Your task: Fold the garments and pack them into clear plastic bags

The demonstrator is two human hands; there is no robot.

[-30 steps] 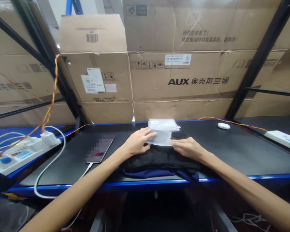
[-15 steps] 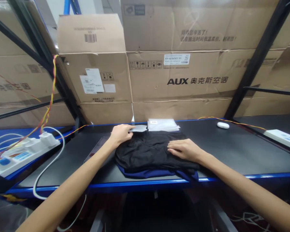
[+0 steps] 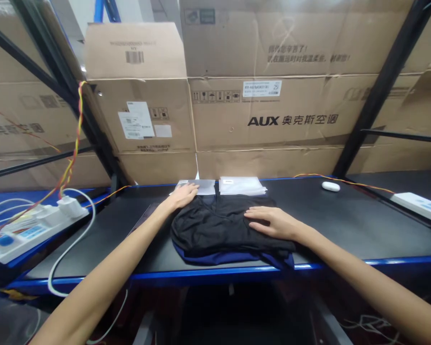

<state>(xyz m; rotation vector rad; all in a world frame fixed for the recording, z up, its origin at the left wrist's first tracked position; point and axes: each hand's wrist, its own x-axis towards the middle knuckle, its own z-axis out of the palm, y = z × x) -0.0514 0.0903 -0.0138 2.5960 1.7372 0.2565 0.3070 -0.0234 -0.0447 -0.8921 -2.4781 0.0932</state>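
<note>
At the back of the table, my left hand (image 3: 185, 194) rests with outstretched fingers on a flat translucent plastic packet (image 3: 206, 187), covering its left part. A black folded garment (image 3: 215, 223) lies in front of the packet, with dark blue cloth (image 3: 219, 259) showing beneath its front edge. My right hand (image 3: 271, 221) lies on the right half of the black garment, palm down and fingers extended. To the right of the first packet, a second stack of whitish plastic packets (image 3: 242, 186) touches the garment's back edge.
A power strip (image 3: 39, 225) with plugs and white cables occupies the left end. On the right are a small white case (image 3: 331, 186) and another power strip (image 3: 422, 206). Large cardboard (image 3: 290, 134) stands behind the dark tabletop (image 3: 345, 225); black posts rise at both sides.
My left hand has gone from gripping the left packet's edge to lying on it with fingers extended. The packet now lies flatter. My right hand has shifted slightly left on the garment.
</note>
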